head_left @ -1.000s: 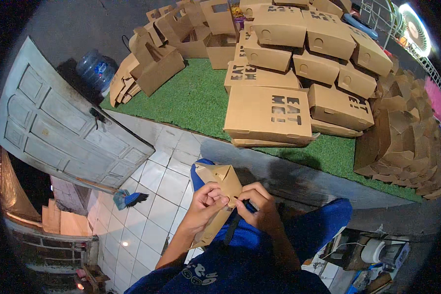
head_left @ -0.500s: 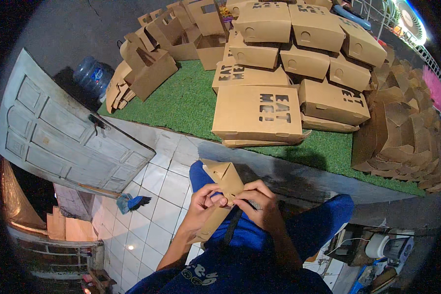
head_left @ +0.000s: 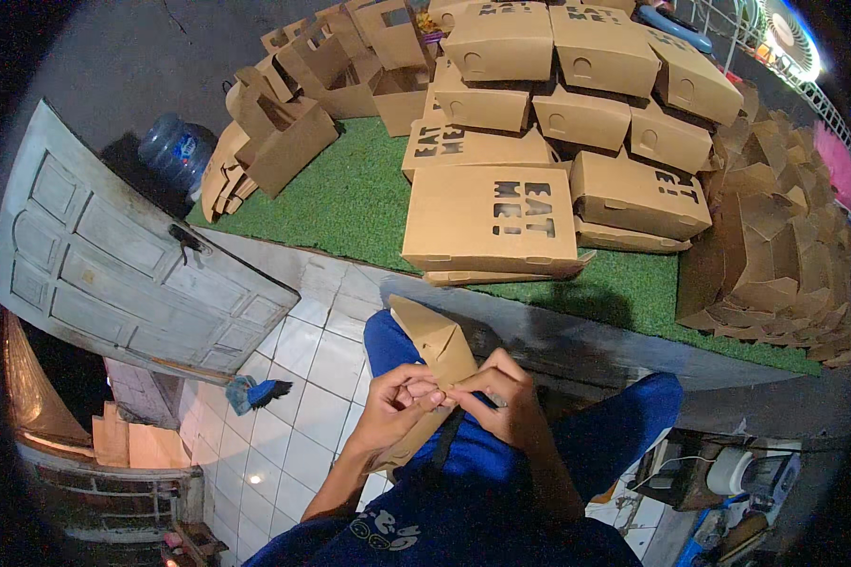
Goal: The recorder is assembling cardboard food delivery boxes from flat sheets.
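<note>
A brown cardboard box (head_left: 442, 346), partly folded, rests over my lap between my knees. My left hand (head_left: 399, 404) is closed on its near left side, thumb and fingers meeting at a corner. From the right, my right hand (head_left: 498, 397) pinches the same corner, its fingertips close to the left thumb. The two hands nearly touch there and hide the corner's flaps. Below my left hand, more of the cardboard (head_left: 408, 444) slants toward my body.
Closed brown boxes (head_left: 492, 213) are stacked on green turf (head_left: 369, 180) ahead. Unfolded cardboard pieces (head_left: 775, 236) pile up at right; open bags with handles (head_left: 288, 132) stand at far left. A white door (head_left: 123, 246), a water bottle (head_left: 175, 151) and a brush (head_left: 269, 392) are leftward.
The box has tilted slightly, and its far end has risen a little. My left fingers have closed in nearer to the right fingertips at the corner. Both hands keep their hold.
</note>
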The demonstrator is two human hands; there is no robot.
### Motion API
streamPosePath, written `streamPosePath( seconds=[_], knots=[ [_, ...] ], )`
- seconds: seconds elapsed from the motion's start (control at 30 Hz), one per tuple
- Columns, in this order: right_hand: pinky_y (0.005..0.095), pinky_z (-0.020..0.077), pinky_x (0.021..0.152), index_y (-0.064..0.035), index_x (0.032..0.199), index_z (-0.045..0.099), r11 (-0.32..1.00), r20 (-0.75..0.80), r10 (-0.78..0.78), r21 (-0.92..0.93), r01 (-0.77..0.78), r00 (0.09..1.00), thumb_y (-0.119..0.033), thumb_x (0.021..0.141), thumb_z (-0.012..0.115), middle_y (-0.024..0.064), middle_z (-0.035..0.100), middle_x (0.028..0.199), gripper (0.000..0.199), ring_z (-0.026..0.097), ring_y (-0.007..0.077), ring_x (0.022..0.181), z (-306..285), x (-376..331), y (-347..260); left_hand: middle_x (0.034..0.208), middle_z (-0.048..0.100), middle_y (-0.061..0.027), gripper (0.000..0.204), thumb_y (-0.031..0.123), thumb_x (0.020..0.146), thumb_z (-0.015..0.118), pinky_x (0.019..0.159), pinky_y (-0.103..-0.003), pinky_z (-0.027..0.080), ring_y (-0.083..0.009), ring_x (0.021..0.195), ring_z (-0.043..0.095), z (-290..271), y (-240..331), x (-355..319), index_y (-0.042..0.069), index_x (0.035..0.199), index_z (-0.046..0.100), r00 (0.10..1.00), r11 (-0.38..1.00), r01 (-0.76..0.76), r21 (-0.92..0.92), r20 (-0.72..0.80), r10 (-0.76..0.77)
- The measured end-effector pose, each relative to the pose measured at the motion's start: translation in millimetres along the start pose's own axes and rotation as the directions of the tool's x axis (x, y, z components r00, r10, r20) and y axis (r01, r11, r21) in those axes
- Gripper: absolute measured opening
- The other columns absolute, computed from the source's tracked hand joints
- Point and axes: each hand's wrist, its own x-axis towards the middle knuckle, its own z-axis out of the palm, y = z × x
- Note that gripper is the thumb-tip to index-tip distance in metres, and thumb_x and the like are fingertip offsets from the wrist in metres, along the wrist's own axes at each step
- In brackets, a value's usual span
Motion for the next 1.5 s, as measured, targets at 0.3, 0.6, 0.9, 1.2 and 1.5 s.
streamPosePath(
  seconds=[0.3, 0.6, 0.9, 1.2, 1.5],
  knots=[
    [0.0265, 0.0434, 0.059, -0.0059, 0.087, 0.064, 0.999, 0.079, -0.031, 0.025, 0.029, 0.996, -0.006, 0.065, 0.078, 0.0063, 0.050, 0.084, 0.026, 0.053, 0.0147, 0.070, -10, -2, 5, 0.099, 0.061, -0.0143, 0.028, -0.006, 0.082, 0.058, 0.075, -0.025, 0.052, -0.0164, 0.089, 0.062, 3, -3, -3, -0.003, 0.108, 0.049, 1.000, 0.975, 0.006, -0.223, 0.002, -0.006],
    [0.0219, 0.0395, 0.061, -0.0034, 0.102, 0.052, 0.990, 0.108, 0.073, 0.113, -0.085, 0.991, -0.001, 0.064, 0.078, 0.0074, 0.051, 0.093, 0.045, 0.047, 0.0087, 0.066, -8, -4, 19, 0.102, 0.061, -0.0094, 0.041, -0.005, 0.076, 0.066, 0.071, -0.023, 0.051, -0.0113, 0.092, 0.060, 7, -3, -3, 0.001, 0.113, 0.048, 0.997, 0.983, 0.073, -0.166, 0.030, -0.069],
    [0.0292, 0.0403, 0.085, -0.0037, 0.127, 0.038, 0.867, 0.118, 0.417, 0.246, -0.434, 0.901, -0.005, 0.090, 0.043, 0.0118, 0.050, 0.111, 0.038, 0.050, 0.0163, 0.095, -7, -4, 33, 0.098, 0.060, -0.0112, 0.015, 0.005, 0.082, 0.061, 0.069, -0.029, 0.048, -0.0200, 0.084, 0.062, -3, 18, -11, 0.002, 0.096, 0.056, 0.953, 0.831, -0.197, 0.520, 0.300, 0.038],
    [0.0338, 0.0391, 0.092, -0.0008, 0.118, 0.044, 0.850, 0.219, 0.373, 0.309, -0.427, 0.902, -0.012, 0.086, 0.056, 0.0108, 0.050, 0.116, 0.036, 0.048, 0.0208, 0.110, -1, -9, 58, 0.094, 0.057, -0.0092, 0.032, -0.003, 0.066, 0.059, 0.083, -0.038, 0.045, -0.0300, 0.092, 0.056, -16, -6, -22, 0.008, 0.096, 0.057, 0.866, 0.491, -0.415, 0.766, 0.498, -0.045],
    [0.0290, 0.0422, 0.078, -0.0016, 0.098, 0.052, 0.954, 0.168, 0.280, 0.064, -0.294, 0.945, -0.005, 0.080, 0.064, 0.0105, 0.054, 0.097, 0.022, 0.053, 0.0165, 0.091, 3, -6, 47, 0.101, 0.058, -0.0089, 0.037, 0.002, 0.063, 0.062, 0.086, -0.037, 0.044, -0.0285, 0.097, 0.057, -40, -39, -34, 0.009, 0.100, 0.061, 0.866, 0.434, -0.383, 0.815, 0.480, -0.137]
  ],
)
